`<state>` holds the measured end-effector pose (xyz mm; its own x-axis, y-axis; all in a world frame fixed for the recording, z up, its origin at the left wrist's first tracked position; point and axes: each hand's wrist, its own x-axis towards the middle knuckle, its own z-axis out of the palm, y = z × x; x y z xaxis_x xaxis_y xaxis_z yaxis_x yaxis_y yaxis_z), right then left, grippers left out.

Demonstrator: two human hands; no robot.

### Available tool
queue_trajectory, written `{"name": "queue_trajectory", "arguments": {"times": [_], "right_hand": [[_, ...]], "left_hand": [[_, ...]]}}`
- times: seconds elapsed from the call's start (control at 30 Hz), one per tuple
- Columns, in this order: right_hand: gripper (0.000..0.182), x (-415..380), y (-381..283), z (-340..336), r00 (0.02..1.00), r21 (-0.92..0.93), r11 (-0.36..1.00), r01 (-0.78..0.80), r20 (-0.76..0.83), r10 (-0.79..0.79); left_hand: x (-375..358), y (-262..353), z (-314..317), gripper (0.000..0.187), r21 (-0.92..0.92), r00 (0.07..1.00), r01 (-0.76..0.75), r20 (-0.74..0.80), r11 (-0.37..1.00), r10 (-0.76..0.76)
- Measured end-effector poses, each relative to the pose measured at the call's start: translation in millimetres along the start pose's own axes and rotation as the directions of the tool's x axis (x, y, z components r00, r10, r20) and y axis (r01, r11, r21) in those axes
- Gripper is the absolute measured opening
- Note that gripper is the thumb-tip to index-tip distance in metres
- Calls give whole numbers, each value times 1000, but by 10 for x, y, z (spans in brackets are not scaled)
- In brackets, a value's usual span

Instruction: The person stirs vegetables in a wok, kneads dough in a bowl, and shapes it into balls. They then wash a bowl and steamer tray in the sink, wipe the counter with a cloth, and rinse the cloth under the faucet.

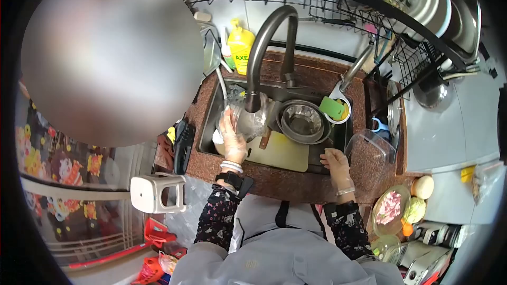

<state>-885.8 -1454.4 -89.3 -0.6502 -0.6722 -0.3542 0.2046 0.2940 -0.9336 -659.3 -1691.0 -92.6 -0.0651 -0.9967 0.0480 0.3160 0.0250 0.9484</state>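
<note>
My left hand (232, 140) grips the side of a clear bowl (254, 125) over the left part of the sink (207, 136). The bowl is tilted under the spout of the metal faucet (254, 74). My right hand (336, 166) is at the front right edge of the sink, its fingers curled together; whatever they may hold is too small to make out. Between the hands, a pale cutting board (288, 154) lies in the sink, with a brown handle (265, 140) at its left. Behind it sit nested metal bowls (303, 121).
A green sponge (331, 108) rests in a holder at the sink's right corner. A yellow detergent bottle (241, 47) stands behind. To the right are a clear plastic container (372, 148) and a bowl of cut meat (390, 208). A black wire rack (338, 10) arches overhead. A white stool (150, 194) stands left.
</note>
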Motion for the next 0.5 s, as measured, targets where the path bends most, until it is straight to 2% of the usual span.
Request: {"name": "queue_trajectory", "arguments": {"times": [0.1,0.17,0.27,0.37,0.4,0.43,0.47,0.5], "right_hand": [[24,13,81,171,999,-89,995,33,29,-30],[23,18,108,256,994,-89,992,92,67,-86],[26,25,111,327,984,-159,974,160,102,-145],[30,8,62,389,981,-234,954,189,95,-171],[29,3,46,400,980,-254,947,196,92,-178],[29,-6,29,403,979,-274,940,203,88,-186],[28,-21,0,394,976,-269,939,214,96,-195],[27,-40,-32,377,973,-264,938,225,104,-204]], "left_hand": [[43,-43,-48,98,320,933,-351,200,880,299],[-38,62,-44,96,491,903,-429,254,758,346],[-68,101,-132,95,590,937,-350,238,728,258],[-104,165,-149,80,747,950,-288,143,599,279],[-87,177,-203,73,544,997,-66,75,837,31],[-71,188,-258,67,212,971,235,-5,949,-239],[-54,200,-314,60,-86,878,466,-78,881,-472],[-262,527,-227,66,173,811,584,-82,793,-579]]}}
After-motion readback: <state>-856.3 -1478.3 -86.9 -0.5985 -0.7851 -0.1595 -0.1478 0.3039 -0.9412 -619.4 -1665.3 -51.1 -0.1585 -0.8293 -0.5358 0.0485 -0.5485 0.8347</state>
